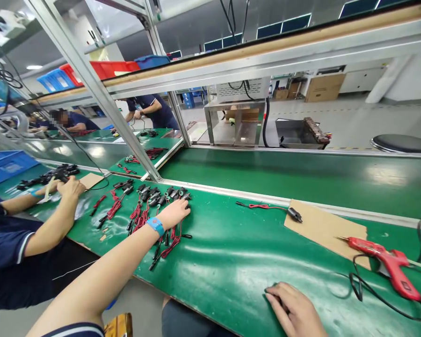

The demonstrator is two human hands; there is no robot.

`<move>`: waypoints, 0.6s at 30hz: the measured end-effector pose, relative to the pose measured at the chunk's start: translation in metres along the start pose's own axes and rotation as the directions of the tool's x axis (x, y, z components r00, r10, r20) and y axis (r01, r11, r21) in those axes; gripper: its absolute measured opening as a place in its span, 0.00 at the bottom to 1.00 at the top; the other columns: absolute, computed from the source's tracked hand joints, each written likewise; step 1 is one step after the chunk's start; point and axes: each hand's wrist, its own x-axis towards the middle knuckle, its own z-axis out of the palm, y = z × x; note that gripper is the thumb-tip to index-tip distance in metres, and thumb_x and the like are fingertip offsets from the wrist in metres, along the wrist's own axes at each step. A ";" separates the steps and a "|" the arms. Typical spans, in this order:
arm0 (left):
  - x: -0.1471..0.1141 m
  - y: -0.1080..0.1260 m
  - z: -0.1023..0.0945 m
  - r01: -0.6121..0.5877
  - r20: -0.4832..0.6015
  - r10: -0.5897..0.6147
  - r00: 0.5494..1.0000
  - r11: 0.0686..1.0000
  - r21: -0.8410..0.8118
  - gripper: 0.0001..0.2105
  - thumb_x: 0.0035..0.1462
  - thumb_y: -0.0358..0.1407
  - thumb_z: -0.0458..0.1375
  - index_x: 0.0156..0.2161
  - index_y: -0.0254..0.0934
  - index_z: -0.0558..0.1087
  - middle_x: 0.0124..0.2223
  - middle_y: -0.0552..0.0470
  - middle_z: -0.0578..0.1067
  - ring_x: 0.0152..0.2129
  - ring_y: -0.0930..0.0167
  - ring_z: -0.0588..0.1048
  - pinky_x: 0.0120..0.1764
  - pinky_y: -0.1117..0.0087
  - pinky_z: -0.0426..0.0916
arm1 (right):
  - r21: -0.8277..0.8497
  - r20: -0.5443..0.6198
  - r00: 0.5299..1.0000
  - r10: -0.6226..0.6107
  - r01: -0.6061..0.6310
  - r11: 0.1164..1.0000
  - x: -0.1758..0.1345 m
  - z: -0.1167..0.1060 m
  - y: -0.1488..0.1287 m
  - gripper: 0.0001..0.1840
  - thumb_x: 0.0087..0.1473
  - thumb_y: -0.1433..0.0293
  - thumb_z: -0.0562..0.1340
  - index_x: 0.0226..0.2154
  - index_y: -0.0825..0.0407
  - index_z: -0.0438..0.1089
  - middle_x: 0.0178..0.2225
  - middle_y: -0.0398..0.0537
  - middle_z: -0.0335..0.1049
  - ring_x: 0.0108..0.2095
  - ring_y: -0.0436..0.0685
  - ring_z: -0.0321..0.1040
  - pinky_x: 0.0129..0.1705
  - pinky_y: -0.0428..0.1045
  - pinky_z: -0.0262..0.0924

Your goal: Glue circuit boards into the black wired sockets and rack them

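Observation:
My left hand (175, 213), with a blue wristband, reaches into a row of black plugs (154, 196) with bundled red-and-black wires (136, 217). Its fingers curl over a black plug (185, 195) at the row's right end; the fingertips are partly hidden. Near the front edge, my right hand (296, 311) is curled low over the green tabletop (217, 257). Something small and dark shows at its fingertips, too little to name. A single black plug (294, 215) with a red wire rests on a cardboard sheet (319, 229). Beside it lies a red glue gun (386, 262).
At left, a co-worker's hands (68, 187) handle dark parts near a blue bin (10, 164). A metal frame post (126, 126) rises behind the plugs, under a shelf (266, 54). The glue gun's black cord (382, 299) loops at right.

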 end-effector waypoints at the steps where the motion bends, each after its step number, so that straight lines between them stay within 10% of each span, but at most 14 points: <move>1: 0.000 0.006 -0.002 0.015 0.006 -0.015 1.000 1.000 -0.016 0.09 0.62 0.25 0.57 0.36 0.36 0.79 0.40 0.41 0.76 0.42 0.61 0.75 0.49 0.62 0.68 | 0.018 0.035 0.999 0.032 -0.033 0.999 0.002 -0.002 -0.002 0.09 0.67 0.66 0.57 0.40 0.48 0.74 0.31 0.47 0.74 0.31 0.56 0.74 0.35 0.50 0.69; 13: -0.002 0.147 -0.036 0.074 -0.196 -0.164 0.967 0.914 -0.399 0.11 0.63 0.27 0.53 0.46 0.36 0.76 0.43 0.45 0.70 0.38 0.65 0.73 0.43 0.64 0.72 | 0.576 0.252 0.936 0.247 -0.350 0.739 0.112 0.022 -0.085 0.23 0.57 0.58 0.66 0.55 0.43 0.72 0.55 0.51 0.75 0.55 0.64 0.72 0.55 0.61 0.69; 18: -0.019 0.247 -0.047 0.216 -0.250 -0.404 0.880 0.809 -0.547 0.08 0.60 0.28 0.55 0.41 0.37 0.77 0.41 0.45 0.71 0.41 0.64 0.72 0.44 0.63 0.71 | 0.634 0.441 0.865 0.241 -0.489 0.599 0.082 0.006 -0.092 0.23 0.57 0.50 0.65 0.49 0.47 0.74 0.50 0.53 0.79 0.50 0.65 0.76 0.56 0.62 0.69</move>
